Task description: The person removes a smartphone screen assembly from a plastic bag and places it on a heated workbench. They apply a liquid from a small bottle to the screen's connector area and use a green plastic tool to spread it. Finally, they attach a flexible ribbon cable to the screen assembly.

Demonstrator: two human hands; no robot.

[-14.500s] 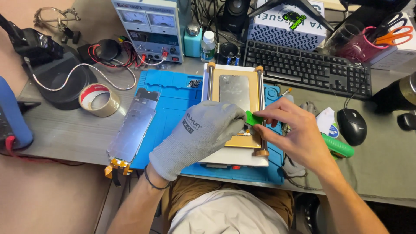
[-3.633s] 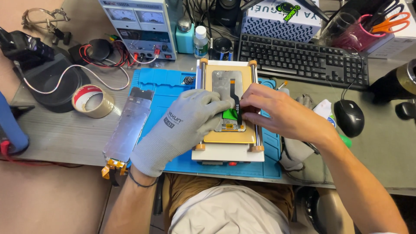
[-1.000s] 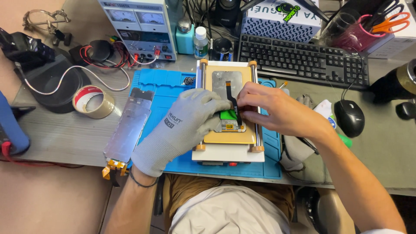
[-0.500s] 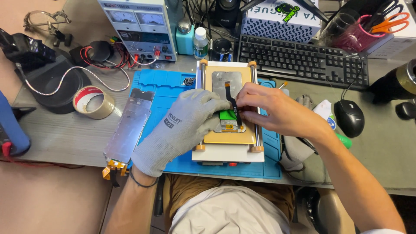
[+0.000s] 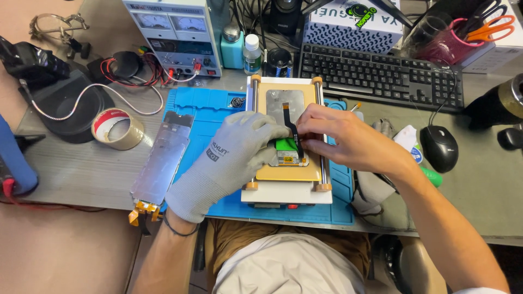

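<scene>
Grey knit glove covers the left hand [image 5: 231, 158], which presses flat, fingers together, on the phone screen panel [image 5: 284, 109] lying on the heating plate [image 5: 286, 173]; the bare right hand [image 5: 340, 142] pinches a thin black flex cable [image 5: 291, 128] over that plate; a metal phone frame [image 5: 162, 163] lies left of the plate.

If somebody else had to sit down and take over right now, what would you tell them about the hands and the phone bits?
Left hand, in a grey glove, presses down on the phone screen panel lying on the tan heating plate.
Right hand, bare, pinches at the black flex cable beside a green pick wedged at the panel.
The metal phone frame lies apart, on the blue mat to the left.
Done: frame off, panel on the plate.
Left: the cable and panel are not yet apart.
</scene>
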